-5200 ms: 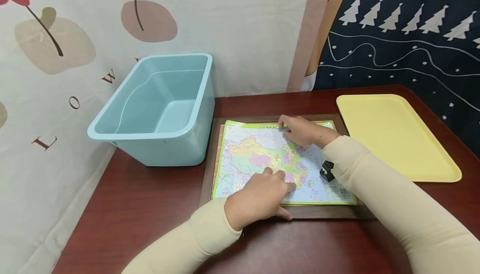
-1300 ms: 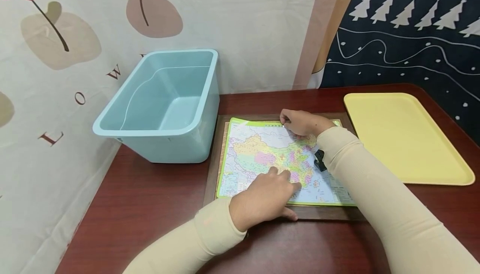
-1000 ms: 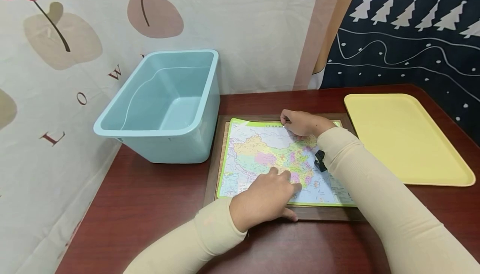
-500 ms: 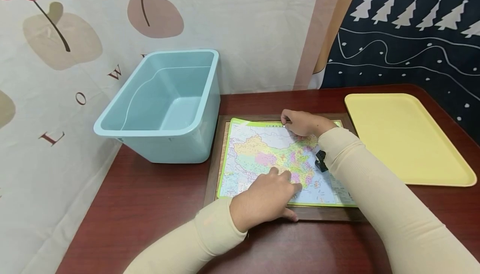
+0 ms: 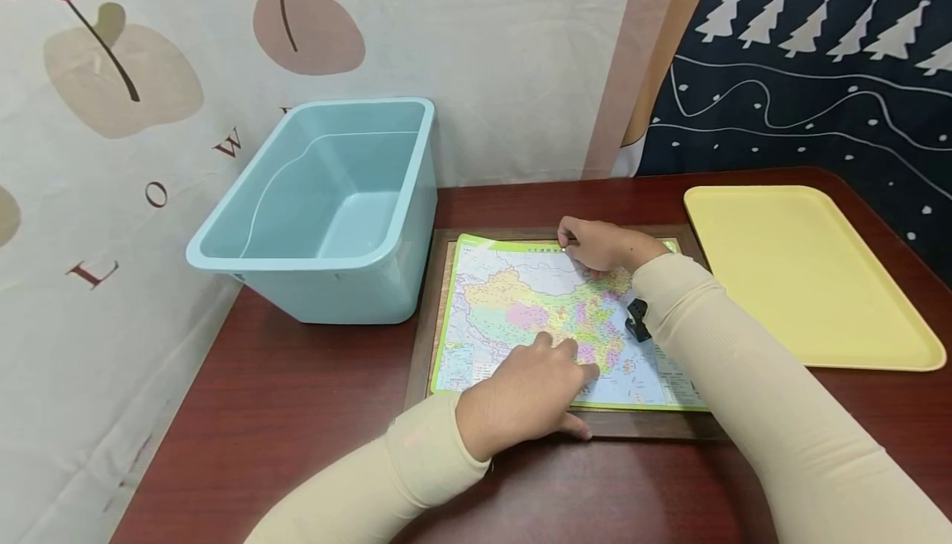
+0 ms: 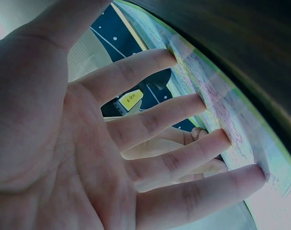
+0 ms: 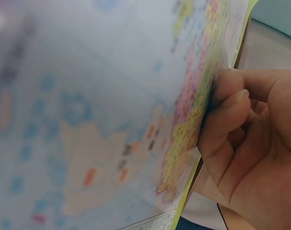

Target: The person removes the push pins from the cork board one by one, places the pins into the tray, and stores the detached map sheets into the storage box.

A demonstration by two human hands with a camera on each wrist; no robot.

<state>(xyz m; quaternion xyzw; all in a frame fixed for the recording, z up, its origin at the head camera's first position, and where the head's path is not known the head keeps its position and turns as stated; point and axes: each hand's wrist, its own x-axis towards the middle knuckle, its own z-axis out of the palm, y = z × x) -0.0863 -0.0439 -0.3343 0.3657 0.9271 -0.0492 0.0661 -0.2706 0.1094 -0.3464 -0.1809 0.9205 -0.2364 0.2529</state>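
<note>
A colourful map sheet (image 5: pixel 494 288) with a green border lies on a board with a brown wooden frame (image 5: pixel 647 423). My left hand (image 5: pixel 521 395) spreads its fingers, their tips resting on the lower middle of the map; its thumb is at the frame's front edge. In the left wrist view, the same fingers (image 6: pixel 183 158) are nearly straight against the sheet. At the map's top edge, my right hand (image 5: pixel 598 245) has curled fingers in a pinch, with a small whitish spot at their tips. The right wrist view shows the thumb and fingers (image 7: pixel 229 115) against the sheet; what they pinch is mostly hidden.
A light blue tub (image 5: pixel 312 292) stands left of the board. To the right lies a yellow tray (image 5: pixel 806 275) on the dark red table (image 5: pixel 297 412). Printed cloth (image 5: pixel 506 73) hangs behind the table. A small black device (image 5: pixel 636 321) is at the right wrist.
Since the earliest frame, my right fingers have curled more tightly at the map's top edge, and the view has shifted slightly. Over the last second both hands stay almost still.
</note>
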